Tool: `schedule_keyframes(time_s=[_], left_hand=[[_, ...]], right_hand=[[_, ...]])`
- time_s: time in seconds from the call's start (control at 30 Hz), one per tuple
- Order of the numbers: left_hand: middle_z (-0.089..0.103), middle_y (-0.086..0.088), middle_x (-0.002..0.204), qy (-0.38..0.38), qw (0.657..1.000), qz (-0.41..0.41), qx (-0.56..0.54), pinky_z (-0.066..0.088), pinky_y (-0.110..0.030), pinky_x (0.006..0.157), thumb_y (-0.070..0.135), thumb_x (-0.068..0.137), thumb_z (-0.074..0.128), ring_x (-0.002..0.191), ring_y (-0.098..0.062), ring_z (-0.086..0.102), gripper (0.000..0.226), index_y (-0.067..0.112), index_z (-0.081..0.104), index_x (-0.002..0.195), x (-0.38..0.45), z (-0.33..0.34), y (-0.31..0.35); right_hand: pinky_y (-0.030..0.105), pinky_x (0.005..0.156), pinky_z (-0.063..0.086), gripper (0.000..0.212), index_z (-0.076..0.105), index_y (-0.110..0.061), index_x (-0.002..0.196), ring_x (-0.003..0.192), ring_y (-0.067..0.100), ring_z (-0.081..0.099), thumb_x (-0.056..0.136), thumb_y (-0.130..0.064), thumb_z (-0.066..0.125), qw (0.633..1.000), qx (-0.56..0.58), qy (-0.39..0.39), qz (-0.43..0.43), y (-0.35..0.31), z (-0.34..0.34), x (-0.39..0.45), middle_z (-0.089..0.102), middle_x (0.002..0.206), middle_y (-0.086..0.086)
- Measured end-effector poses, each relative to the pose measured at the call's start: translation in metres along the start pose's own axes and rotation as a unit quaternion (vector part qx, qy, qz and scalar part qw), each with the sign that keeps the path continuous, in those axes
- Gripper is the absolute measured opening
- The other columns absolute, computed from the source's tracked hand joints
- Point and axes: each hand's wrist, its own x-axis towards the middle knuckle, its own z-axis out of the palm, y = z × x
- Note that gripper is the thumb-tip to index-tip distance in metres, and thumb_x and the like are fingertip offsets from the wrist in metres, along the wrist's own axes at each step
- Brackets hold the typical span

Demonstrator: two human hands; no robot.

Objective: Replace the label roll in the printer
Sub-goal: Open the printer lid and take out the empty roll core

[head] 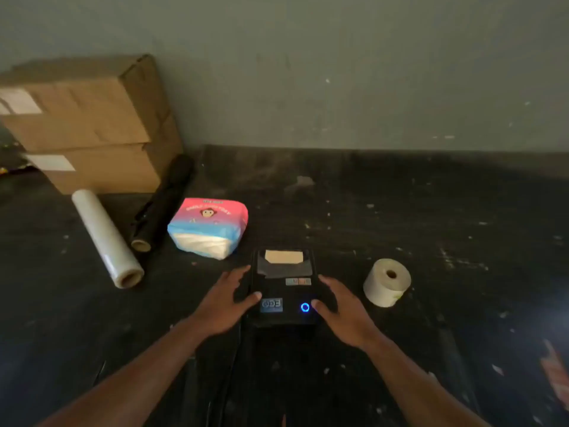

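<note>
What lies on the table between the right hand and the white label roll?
Nothing: in the head view, only bare dark table separates the right hand from the label roll.

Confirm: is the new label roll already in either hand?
No. The label roll sits on the table to the right of the printer, apart from both the left hand and right hand, which flank the printer.

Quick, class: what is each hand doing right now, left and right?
Left hand: open, fingers spread, resting against the printer's left side, gripping nothing.
Right hand: open, against the printer's right side, thumb near the lit button.
</note>
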Motion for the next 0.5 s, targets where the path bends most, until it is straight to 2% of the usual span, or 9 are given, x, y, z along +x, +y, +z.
schedule_keyframes(time_s=[0.1, 0.23, 0.37, 0.5], left_hand=[[0.049, -0.002, 0.154, -0.034, 0.997, -0.062, -0.037, 0.043, -0.031, 0.110, 0.045, 0.087, 0.078, 0.132, -0.015, 0.056, 0.090, 0.029, 0.029, 0.161, -0.017, 0.030, -0.017], [0.055, 0.012, 0.148, -0.041, 0.990, -0.090, -0.105, 0.046, -0.011, 0.095, 0.035, 0.084, 0.084, 0.111, 0.012, 0.058, 0.098, 0.036, 0.024, 0.161, -0.028, 0.058, -0.036], [0.058, 0.011, 0.146, -0.007, 0.989, -0.103, -0.107, 0.049, -0.032, 0.106, 0.035, 0.080, 0.086, 0.121, -0.001, 0.059, 0.099, 0.039, 0.027, 0.159, -0.028, 0.065, -0.044], [0.062, 0.010, 0.143, 0.006, 0.990, -0.104, -0.093, 0.049, -0.029, 0.103, 0.037, 0.079, 0.087, 0.121, -0.002, 0.059, 0.098, 0.038, 0.030, 0.159, -0.027, 0.066, -0.047]], right_hand=[[0.045, 0.121, 0.037, 0.087, 0.018, -0.038, 0.163, 0.151, 0.021, 0.040, 0.095, -0.036, 0.072, 0.994, 0.074, -0.041, 0.070, 0.011, 0.022, -0.009, 0.039, 0.166, -0.002], [0.048, 0.120, 0.040, 0.105, 0.008, -0.039, 0.164, 0.147, 0.018, 0.045, 0.089, -0.017, 0.079, 0.988, 0.113, -0.025, 0.097, 0.022, 0.041, -0.013, 0.045, 0.161, -0.003], [0.045, 0.119, 0.042, 0.103, 0.014, -0.032, 0.165, 0.145, 0.019, 0.048, 0.088, -0.020, 0.081, 0.984, 0.117, -0.023, 0.131, 0.025, 0.046, -0.008, 0.049, 0.159, -0.001], [0.045, 0.120, 0.039, 0.095, 0.021, -0.031, 0.165, 0.146, 0.018, 0.047, 0.090, -0.031, 0.079, 0.991, 0.067, 0.008, 0.116, 0.029, 0.053, -0.010, 0.051, 0.158, -0.002]])
